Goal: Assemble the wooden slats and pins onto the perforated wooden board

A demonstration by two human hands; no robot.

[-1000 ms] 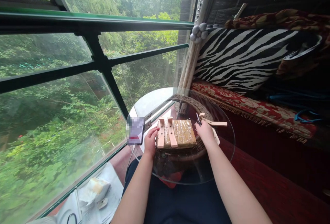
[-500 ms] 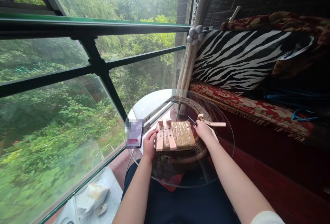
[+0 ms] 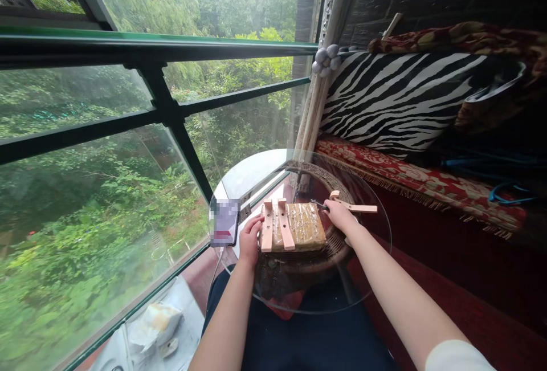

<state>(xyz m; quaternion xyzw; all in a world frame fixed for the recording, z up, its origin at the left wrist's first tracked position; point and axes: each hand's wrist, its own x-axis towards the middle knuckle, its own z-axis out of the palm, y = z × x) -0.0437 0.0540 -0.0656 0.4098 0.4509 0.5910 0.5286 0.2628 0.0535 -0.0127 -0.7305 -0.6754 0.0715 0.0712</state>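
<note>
On the round glass table lies a tan block (image 3: 306,228) with a shiny, scuffed top, perhaps wrapped in tape. Two pale wooden hooks (image 3: 267,228) with dark holes rest side by side across its left part. My left hand (image 3: 249,240) grips the block's left edge, thumb and fingers beside the nearer hook. Closed around the dark handle of a thin metal tool (image 3: 317,203) is my right hand (image 3: 339,215), just off the block's far right corner. The tool's exact kind is too small to tell. Another wooden hook (image 3: 359,208) lies beyond my right hand.
A phone (image 3: 224,223) with a cable is at the left of the glass tabletop (image 3: 294,297). Large windows stand to the left. A red patterned bench (image 3: 419,177) with a zebra-striped cushion (image 3: 397,100) is at the right. A white crumpled bag (image 3: 156,325) lies lower left.
The thin tool in my right hand has tilted lower, its tip now nearer the block's far right corner. My left hand and the hooks stay in place; the view has shifted slightly.
</note>
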